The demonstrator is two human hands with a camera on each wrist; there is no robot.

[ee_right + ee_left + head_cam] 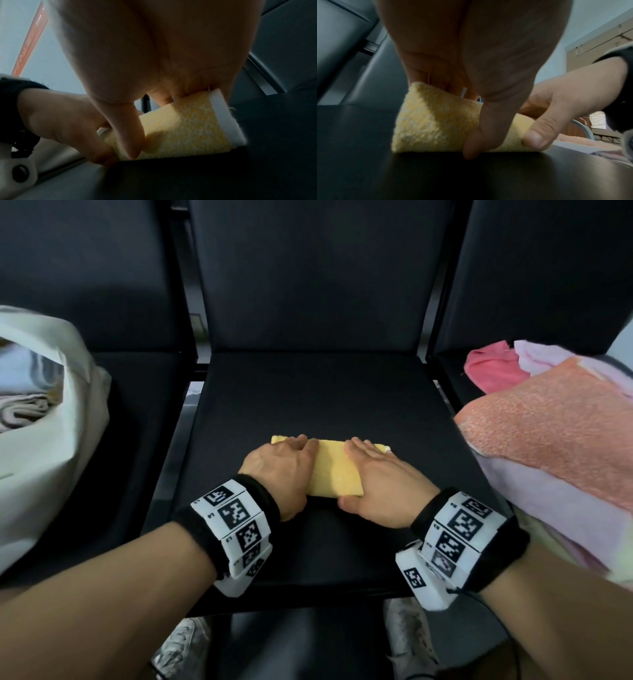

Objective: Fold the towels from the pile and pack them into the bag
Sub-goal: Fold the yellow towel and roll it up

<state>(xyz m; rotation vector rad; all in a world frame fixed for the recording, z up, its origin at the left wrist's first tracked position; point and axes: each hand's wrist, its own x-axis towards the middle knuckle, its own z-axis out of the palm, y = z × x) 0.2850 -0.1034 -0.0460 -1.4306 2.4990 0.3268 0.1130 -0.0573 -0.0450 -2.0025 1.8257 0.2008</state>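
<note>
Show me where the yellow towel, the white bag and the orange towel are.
yellow towel (337, 474), head view, its bare middle.
white bag (44, 453), head view, its side wall.
orange towel (548, 422), head view, its top face.

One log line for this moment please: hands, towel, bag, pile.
left hand + right hand: gripping folded yellow terry towel on black chair seat | white fabric bag: left, holds towels | unfolded towel pile: right
</note>
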